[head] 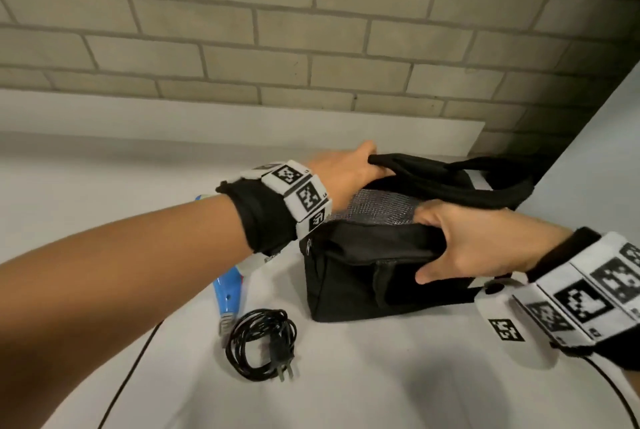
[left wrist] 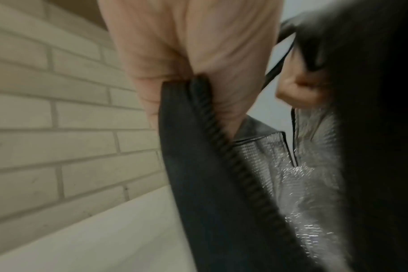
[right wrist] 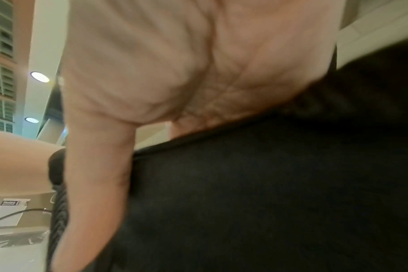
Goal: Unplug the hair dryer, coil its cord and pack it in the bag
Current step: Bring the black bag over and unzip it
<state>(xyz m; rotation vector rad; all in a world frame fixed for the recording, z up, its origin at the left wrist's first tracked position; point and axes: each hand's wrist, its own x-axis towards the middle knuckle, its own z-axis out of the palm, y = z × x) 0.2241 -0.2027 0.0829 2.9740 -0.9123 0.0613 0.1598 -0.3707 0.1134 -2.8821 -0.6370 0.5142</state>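
Observation:
A black bag point(head: 349, 286) with silver lining point(head: 381, 209) stands on the white table, its mouth held apart. My left hand point(head: 349, 169) grips the far rim by the zipper edge point(left wrist: 221, 139); the lining point(left wrist: 303, 184) shows below it. My right hand point(head: 460, 245) pinches the near rim, thumb on the outside wall point(right wrist: 245, 193). The blue and white hair dryer point(head: 230, 293) lies left of the bag, partly hidden under my left forearm. Its black cord point(head: 261, 342) lies coiled beside it, plug prongs pointing toward me.
A brick wall point(head: 311, 30) rises behind the table. A white ledge point(head: 138, 117) runs along the wall's foot. A white panel point(head: 606, 158) stands right of the bag. The bag's black handles point(head: 450, 179) drape over its far side.

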